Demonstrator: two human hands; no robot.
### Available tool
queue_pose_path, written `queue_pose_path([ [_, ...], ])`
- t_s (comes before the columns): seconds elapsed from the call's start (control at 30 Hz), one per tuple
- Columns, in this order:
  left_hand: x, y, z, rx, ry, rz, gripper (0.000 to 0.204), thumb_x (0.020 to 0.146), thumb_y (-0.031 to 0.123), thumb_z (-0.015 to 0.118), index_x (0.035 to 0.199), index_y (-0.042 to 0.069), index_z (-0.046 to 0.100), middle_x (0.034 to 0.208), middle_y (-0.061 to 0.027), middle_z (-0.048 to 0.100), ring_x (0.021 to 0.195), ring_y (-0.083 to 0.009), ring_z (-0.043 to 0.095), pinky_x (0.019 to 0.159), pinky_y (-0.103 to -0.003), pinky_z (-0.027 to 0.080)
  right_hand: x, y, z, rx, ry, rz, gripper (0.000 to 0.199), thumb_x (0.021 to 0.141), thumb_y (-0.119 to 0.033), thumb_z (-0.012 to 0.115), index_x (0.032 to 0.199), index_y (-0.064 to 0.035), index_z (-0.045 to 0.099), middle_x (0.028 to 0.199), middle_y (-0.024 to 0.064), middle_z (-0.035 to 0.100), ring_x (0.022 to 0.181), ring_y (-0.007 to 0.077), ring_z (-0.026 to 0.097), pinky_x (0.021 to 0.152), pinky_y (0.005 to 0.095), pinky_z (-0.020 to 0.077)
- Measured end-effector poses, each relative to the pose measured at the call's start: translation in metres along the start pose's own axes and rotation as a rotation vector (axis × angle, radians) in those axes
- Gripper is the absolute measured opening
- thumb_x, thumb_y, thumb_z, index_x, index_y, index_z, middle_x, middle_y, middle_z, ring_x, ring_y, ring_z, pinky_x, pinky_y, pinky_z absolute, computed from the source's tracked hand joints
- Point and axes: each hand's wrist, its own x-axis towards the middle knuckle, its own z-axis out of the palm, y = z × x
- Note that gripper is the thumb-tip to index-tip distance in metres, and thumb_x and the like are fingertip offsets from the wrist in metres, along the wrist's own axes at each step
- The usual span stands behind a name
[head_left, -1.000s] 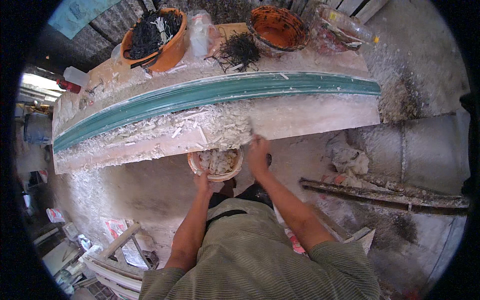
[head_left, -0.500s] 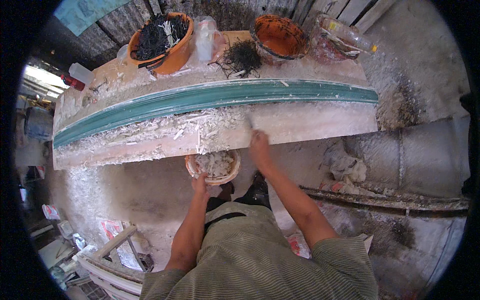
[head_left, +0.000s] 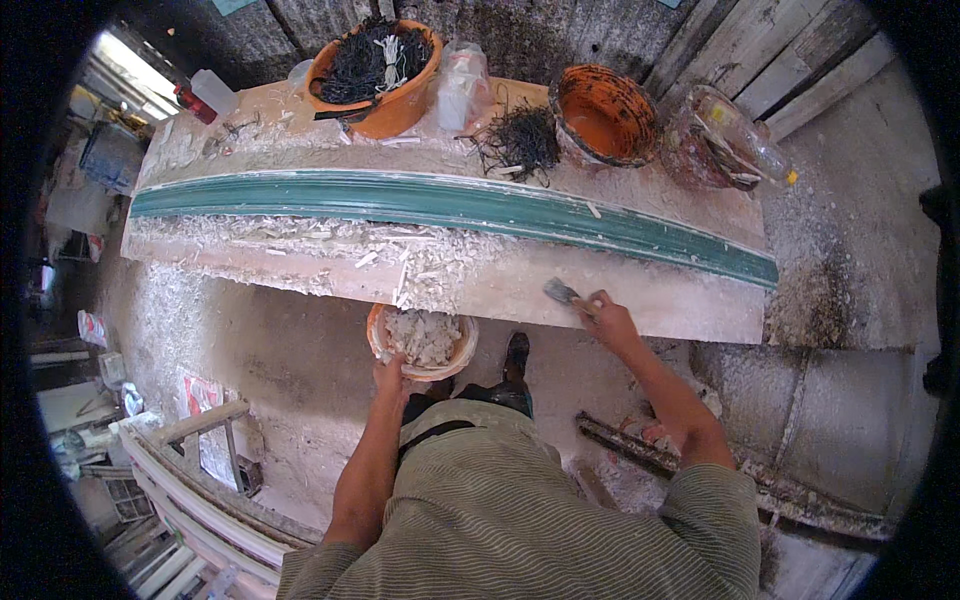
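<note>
My left hand (head_left: 390,374) grips the near left rim of an orange-and-white bucket (head_left: 466,358), held just below the table's front edge. Whitish scraps and crumbs (head_left: 425,337) fill much of it. In my right hand (head_left: 608,322) is a paintbrush (head_left: 566,293), its dark bristles pointing left over the front part of the dusty table (head_left: 680,303). Left of the brush lies a heap of white flakes and chips (head_left: 440,268). Behind it, a long green moulding (head_left: 440,205) with a ridged profile runs across the table.
Along the back stand an orange basin of black strands (head_left: 400,118), a clear plastic bag (head_left: 464,85), a loose black tangle (head_left: 524,140), a stained orange bucket (head_left: 605,110) and a container with a plastic bottle (head_left: 755,150). White mouldings (head_left: 190,500) lie at the lower left.
My right hand and the brush have moved right along the table, away from the flakes. The view has turned and shifted. My left hand still holds the bucket under the edge.
</note>
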Motion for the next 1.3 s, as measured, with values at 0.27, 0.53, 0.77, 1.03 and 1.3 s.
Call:
queue_pose_path([
  [0.27, -0.05, 0.004, 0.036, -0.138, 0.007, -0.066, 0.053, 0.084, 0.0, 0.062, 0.133, -0.009, 0.044, 0.121, -0.0276, 0.059, 0.102, -0.0436, 0.068, 0.079, -0.055, 0.064, 0.036, -0.012, 0.032, 0.032, 0.144, -0.145, 0.029, 0.096, -0.022, 0.066, 0.124, -0.0172, 0.068, 0.104, 0.0136, 0.062, 0.072, 0.033, 0.068, 0.06, 0.0429, 0.0578],
  [0.53, -0.046, -0.016, 0.033, -0.172, 0.08, -0.009, 0.058, 0.081, -0.001, 0.066, 0.133, -0.009, 0.042, 0.121, -0.027, 0.058, 0.096, -0.0443, 0.069, 0.08, -0.058, 0.063, 0.063, -0.043, 0.051, 0.057, 0.018, -0.124, 0.027, 0.097, -0.02, 0.059, 0.123, -0.0135, 0.065, 0.105, 0.015, 0.062, 0.078, 0.0357, 0.069, 0.065, 0.0474, 0.0583],
  [0.77, -0.037, -0.021, 0.03, -0.169, 0.058, 0.036, 0.054, 0.075, 0.001, 0.069, 0.126, -0.008, 0.051, 0.115, -0.0206, 0.064, 0.093, -0.0346, 0.071, 0.078, -0.045, 0.062, 0.025, -0.041, 0.031, -0.004, -0.052, -0.102, 0.032, 0.097, -0.021, 0.059, 0.128, -0.0167, 0.063, 0.11, 0.0127, 0.062, 0.079, 0.0351, 0.07, 0.066, 0.0467, 0.0592],
  [1.03, -0.039, -0.017, 0.025, -0.176, 0.025, 0.027, 0.051, 0.075, 0.001, 0.07, 0.122, -0.008, 0.053, 0.11, -0.0197, 0.066, 0.09, -0.033, 0.071, 0.077, -0.043, 0.062, 0.089, -0.029, 0.062, -0.054, 0.192, -0.218, 0.031, 0.094, -0.021, 0.064, 0.125, -0.0192, 0.066, 0.106, 0.0124, 0.061, 0.078, 0.0335, 0.069, 0.062, 0.0439, 0.059],
  [1.3, -0.035, -0.013, 0.022, -0.16, 0.014, 0.042, 0.047, 0.076, 0.001, 0.07, 0.118, -0.01, 0.054, 0.107, -0.0207, 0.067, 0.09, -0.0344, 0.071, 0.075, -0.044, 0.062, 0.045, 0.008, 0.029, -0.069, 0.03, -0.146, 0.03, 0.095, -0.023, 0.064, 0.124, -0.0206, 0.068, 0.102, 0.0103, 0.063, 0.074, 0.031, 0.069, 0.061, 0.0443, 0.0586],
])
